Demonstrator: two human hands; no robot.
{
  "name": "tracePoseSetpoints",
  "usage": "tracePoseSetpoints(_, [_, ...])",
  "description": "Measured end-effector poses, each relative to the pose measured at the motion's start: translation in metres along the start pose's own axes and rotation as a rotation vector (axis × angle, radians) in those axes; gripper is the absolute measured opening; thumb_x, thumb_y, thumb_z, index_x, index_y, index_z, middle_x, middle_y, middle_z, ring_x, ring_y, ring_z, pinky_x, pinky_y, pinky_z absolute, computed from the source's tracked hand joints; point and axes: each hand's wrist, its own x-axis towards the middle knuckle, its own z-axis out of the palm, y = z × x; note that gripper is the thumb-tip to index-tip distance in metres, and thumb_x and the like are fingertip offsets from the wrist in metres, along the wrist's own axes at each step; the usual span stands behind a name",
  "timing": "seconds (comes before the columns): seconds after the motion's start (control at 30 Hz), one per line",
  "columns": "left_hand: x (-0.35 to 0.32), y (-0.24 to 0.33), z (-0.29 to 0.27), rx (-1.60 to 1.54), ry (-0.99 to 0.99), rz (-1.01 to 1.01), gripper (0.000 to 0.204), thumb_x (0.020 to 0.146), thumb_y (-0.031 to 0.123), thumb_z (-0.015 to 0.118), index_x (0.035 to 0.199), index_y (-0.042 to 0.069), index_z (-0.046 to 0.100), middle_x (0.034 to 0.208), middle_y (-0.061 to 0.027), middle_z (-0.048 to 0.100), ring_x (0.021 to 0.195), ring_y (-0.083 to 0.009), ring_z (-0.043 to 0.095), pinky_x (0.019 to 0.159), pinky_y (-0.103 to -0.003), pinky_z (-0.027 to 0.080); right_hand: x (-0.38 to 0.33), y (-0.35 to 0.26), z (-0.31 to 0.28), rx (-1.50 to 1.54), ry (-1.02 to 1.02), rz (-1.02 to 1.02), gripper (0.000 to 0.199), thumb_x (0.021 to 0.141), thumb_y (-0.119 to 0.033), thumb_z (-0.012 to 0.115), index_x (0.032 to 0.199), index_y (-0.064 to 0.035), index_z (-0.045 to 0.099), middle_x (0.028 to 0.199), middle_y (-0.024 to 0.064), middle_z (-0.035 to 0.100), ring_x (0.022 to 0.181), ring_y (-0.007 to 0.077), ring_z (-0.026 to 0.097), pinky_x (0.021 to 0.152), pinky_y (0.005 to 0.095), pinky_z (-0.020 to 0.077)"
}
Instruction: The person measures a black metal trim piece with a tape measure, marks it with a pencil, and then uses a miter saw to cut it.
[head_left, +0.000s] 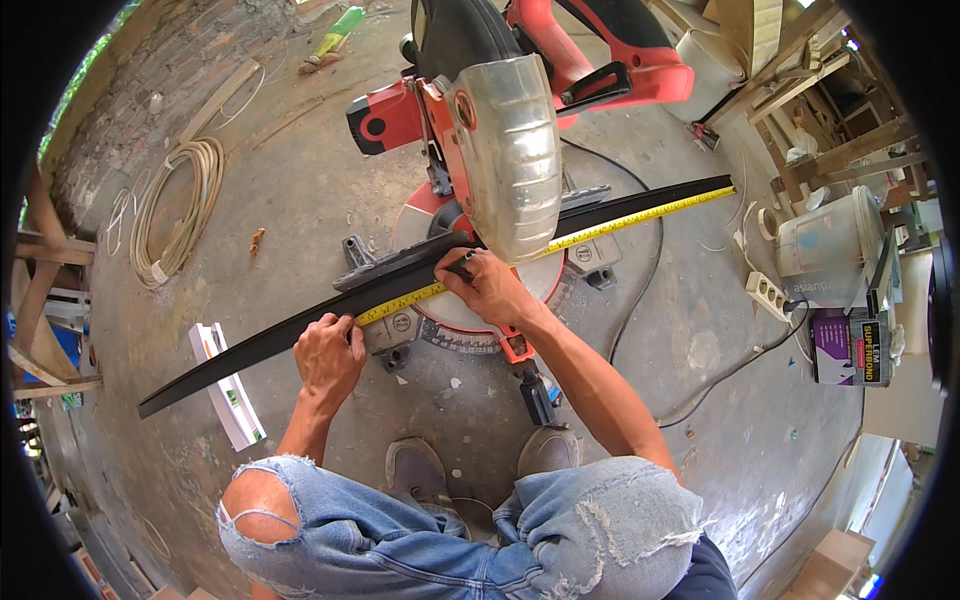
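Note:
A long black channel-like strip [270, 340] lies slantwise across the bed of a red and black miter saw [470, 215]. Along its near edge runs a yellow measuring tape [640, 213], stretched out towards the strip's far right end. My left hand [330, 355] is closed on the tape's left end, fingers against the strip; a tape case, if any, is hidden by the hand. Just in front of the saw's clear blade guard [515, 160], my right hand [487, 288] pinches a dark pen-like marker [460, 262] at the strip, over the tape. The marker's tip is hard to see.
A white level-like bar [228, 390] lies on the floor beneath the strip's left part. Farther left is a coiled hose [185, 210]. Black cable runs right of the saw to a white power strip [768, 297], beside a bucket [830, 250] and a purple-black box [850, 347].

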Motion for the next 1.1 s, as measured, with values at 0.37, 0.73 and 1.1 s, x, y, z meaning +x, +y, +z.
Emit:
tracePoseSetpoints(0.37, [-0.002,-0.001,-0.005,0.004,-0.014,-0.018,0.019,0.092,0.020,0.068,0.098,0.005,0.078,0.086,-0.0142,0.070,0.078,-0.0361,0.070,0.071,-0.045,0.055,0.002,-0.007,-0.001,-0.023,-0.030,0.030,0.016,0.099,-0.012,0.067,0.109,0.0004,0.066,0.088,0.0134,0.066,0.080,0.0201,0.065,0.073,0.0363,0.0519])
tracePoseSetpoints(0.73, [0.003,0.006,-0.005,0.006,-0.043,-0.069,0.019,0.089,0.021,0.067,0.089,0.005,0.077,0.084,-0.0145,0.069,0.080,-0.0357,0.070,0.072,-0.046,0.057,0.001,-0.012,-0.006,0.080,-0.038,0.154,0.016,0.100,-0.010,0.066,0.112,0.0006,0.064,0.088,0.0129,0.068,0.083,0.0190,0.066,0.076,0.0352,0.0531])
tracePoseSetpoints(1.1, [0.004,0.006,-0.002,0.004,-0.033,-0.058,0.019,0.089,0.021,0.068,0.088,0.004,0.077,0.083,-0.0143,0.069,0.077,-0.0355,0.071,0.070,-0.046,0.057,0.001,-0.004,-0.005,0.044,-0.042,0.111,0.018,0.101,-0.013,0.067,0.112,0.0008,0.065,0.085,0.0122,0.066,0.079,0.0186,0.064,0.073,0.0358,0.0515])
